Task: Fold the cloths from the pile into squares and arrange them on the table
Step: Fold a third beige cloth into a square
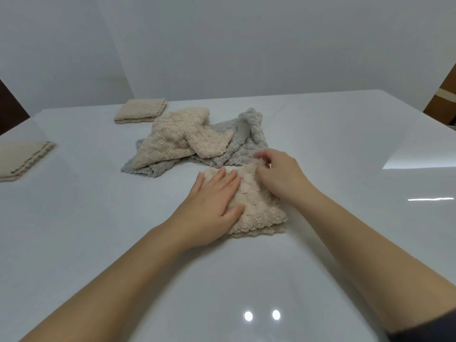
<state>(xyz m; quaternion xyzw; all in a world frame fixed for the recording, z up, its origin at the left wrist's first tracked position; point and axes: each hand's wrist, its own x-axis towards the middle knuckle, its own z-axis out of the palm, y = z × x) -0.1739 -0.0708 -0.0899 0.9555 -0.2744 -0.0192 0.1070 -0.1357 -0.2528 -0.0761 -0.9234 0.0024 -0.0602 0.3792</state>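
At the near centre of the table (98,230), just in front of the pile (187,141), the beige cloth (256,208) lies partly folded; the left hand (212,201) presses flat on its left half with straight fingers, and the right hand (278,174) pinches its far corner with curled fingers. The cloth is judged light, soft and limp, unlikely to hold a crease, so it should be gripped at corners and edges while a flat palm anchors the fold. It is a thick, fluffy fleece with a bumpy texture and a scalloped edge
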